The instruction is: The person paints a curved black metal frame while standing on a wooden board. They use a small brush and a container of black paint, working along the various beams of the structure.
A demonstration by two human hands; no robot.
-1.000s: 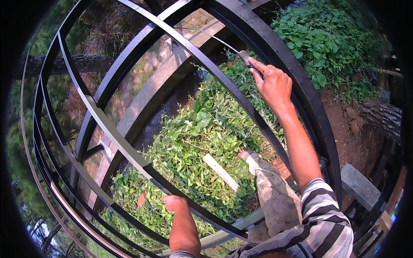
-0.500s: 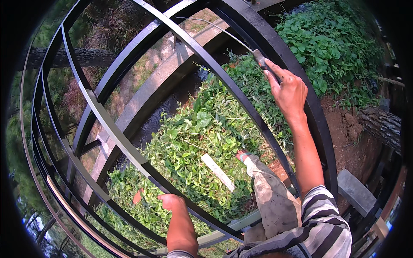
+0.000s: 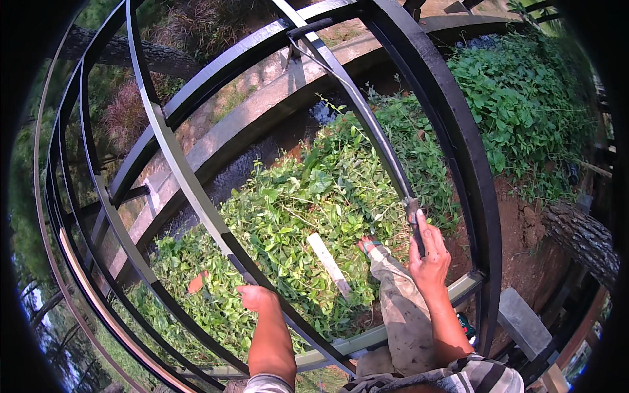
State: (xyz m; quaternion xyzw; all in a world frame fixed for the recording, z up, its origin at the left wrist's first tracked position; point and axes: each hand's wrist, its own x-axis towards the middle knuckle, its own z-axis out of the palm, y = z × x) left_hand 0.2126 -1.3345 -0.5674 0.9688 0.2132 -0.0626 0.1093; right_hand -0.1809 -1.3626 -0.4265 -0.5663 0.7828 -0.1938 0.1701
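Observation:
My right hand (image 3: 429, 259) is closed around the grip of a paint roller (image 3: 413, 213) with a long thin metal rod. Its dark roller sleeve (image 3: 310, 28) lies across a curved metal bar (image 3: 363, 108), part grey and part black, and the rod runs along that bar. My left hand (image 3: 257, 298) is closed at another curved metal bar (image 3: 242, 262), which is grey above and black lower down. Some of its fingers are hidden, but it appears to grip the bar's edge.
A wide black beam (image 3: 462, 131) arches along the right. Leafy plants (image 3: 295, 223) cover the ground below, with a pale board (image 3: 329, 265) on them. A concrete block (image 3: 524, 321) lies right of the frame, near a log (image 3: 580, 239). More bars curve at left.
My right hand has come down and nearer, drawing the paint roller toward me; its sleeve now shows on the bar. My left hand stays at its bar. The view has shifted slightly.

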